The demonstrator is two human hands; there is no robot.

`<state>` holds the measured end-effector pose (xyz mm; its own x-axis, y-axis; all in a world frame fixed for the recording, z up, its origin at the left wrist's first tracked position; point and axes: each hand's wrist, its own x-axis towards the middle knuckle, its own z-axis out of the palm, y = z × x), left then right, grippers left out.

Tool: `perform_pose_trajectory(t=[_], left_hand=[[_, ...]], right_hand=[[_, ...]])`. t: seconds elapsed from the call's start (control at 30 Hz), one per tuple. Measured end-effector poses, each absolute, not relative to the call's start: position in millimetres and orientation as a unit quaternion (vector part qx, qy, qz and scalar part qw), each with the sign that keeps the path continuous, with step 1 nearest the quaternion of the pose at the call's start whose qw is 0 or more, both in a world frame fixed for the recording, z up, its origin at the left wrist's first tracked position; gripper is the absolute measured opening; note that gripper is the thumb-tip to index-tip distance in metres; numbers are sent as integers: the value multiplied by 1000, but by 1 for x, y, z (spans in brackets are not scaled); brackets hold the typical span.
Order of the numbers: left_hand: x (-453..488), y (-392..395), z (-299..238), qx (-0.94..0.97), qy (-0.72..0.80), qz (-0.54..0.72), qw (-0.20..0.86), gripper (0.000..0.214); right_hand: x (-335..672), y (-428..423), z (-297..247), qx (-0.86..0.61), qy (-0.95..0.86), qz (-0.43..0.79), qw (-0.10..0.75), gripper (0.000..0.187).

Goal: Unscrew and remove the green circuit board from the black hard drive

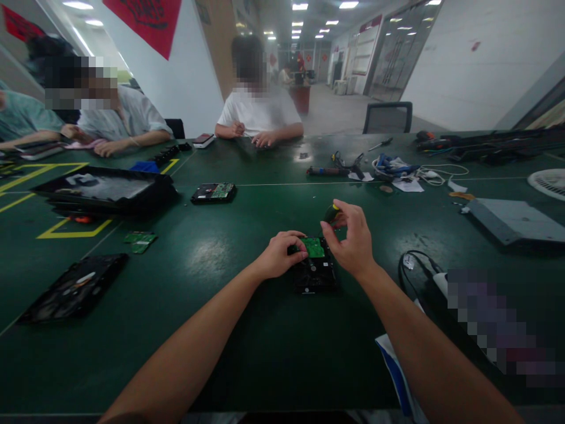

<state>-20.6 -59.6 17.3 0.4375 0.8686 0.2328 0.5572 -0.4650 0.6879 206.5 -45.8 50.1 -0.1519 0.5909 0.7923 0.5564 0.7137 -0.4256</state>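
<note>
A pair of bare forearms [198, 335] reaches across a green worktable [247, 371], a blue-and-white item [392, 362] beside the R one, as work on an HDD [315, 281] goes on at ctr. The HDD lies flat on the table btwn the hands, partly hidden by the L. The R hand [355, 241], over the far right corner, grips a dark, yellow-ended tool [331, 214], prob. a screwdriver, btwn thumb and fingers; whether its tip meets a screw isn't clear. The L hand [280, 256] curls over the left side, thumb and fingers close together; can't tell if they pinch anything. Progress, by the look of it: early to mid-job. A green PCB [315, 248] sits on the HDD, so nothing major appears off; screws are too small to count, & any remaining screw work is prob. what's left. The tally: 2 HDDs, incl. a 2nd drive [213, 192] w/ its own green board, well apart, up & left; 1 tool in hand; loose green circuitry [140, 241], 1 pc. or 2 overlapping, can't tell; 1 flat black unit [48, 303] at L; black trays [161, 191], at least 2, stacked; 1 grey case [516, 218] & 1 round white grille [549, 184] at R; 3 co-workers [262, 112] at the table, opposite & L.
</note>
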Motion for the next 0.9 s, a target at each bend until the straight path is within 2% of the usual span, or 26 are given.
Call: perform_pose_trajectory(t=[0.73,0.9], left_hand=[[-21,-59,17,803,445,293,268,6],[-21,-59,18,805,443,289,268,5]], right_hand=[[207,-48,52,-372,-770,20,517,66],[206,-48,52,-381,-762,12,524,62]])
